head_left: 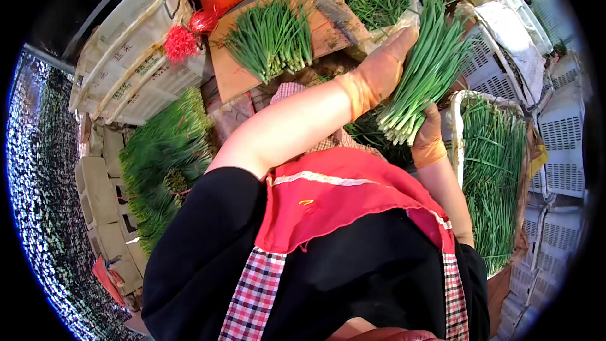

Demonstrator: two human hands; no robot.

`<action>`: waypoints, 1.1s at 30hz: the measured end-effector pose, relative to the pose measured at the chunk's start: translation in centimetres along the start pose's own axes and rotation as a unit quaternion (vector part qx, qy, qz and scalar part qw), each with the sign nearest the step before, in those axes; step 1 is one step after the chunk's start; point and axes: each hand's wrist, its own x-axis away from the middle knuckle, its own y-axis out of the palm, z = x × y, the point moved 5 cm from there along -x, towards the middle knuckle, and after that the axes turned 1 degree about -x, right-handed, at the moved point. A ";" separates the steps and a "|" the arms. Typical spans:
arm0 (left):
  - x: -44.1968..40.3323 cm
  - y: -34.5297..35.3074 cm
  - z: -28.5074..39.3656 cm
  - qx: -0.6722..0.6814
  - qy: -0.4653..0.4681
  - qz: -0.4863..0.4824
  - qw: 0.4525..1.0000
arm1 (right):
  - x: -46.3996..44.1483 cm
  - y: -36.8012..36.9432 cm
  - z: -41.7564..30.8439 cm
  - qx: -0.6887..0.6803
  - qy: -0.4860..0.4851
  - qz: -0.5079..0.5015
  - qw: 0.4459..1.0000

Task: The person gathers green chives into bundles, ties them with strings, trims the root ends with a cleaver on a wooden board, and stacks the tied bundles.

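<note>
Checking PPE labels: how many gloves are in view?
2: an orange glove on the left hand, another on the right hand, both at the held green bundle. Others may be hidden.

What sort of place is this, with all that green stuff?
Probably a vegetable packing spot or a market stall. You can see a green bunch being held, another bunch lying on a board, and white plastic crates.

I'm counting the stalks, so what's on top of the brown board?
A pile of green stalks lies on the brown board. The surface directly beneath the pile is covered, so anything there can't be seen.
</note>
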 end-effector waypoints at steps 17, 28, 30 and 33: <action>6.0 -0.8 -3.8 -0.031 -0.169 -0.073 0.983 | 0.8 1.1 0.5 0.238 -0.021 0.027 0.971; 5.9 -4.1 -2.0 -0.196 0.088 0.122 0.969 | -3.2 3.1 -0.3 0.300 -0.001 0.051 0.953; 6.2 -5.7 -0.2 -0.291 0.123 0.183 0.931 | -6.2 2.6 -0.2 0.324 0.037 0.040 0.944; 6.4 -10.0 3.5 -0.313 0.130 0.216 0.916 | -11.6 7.4 2.6 0.377 0.101 -0.012 0.921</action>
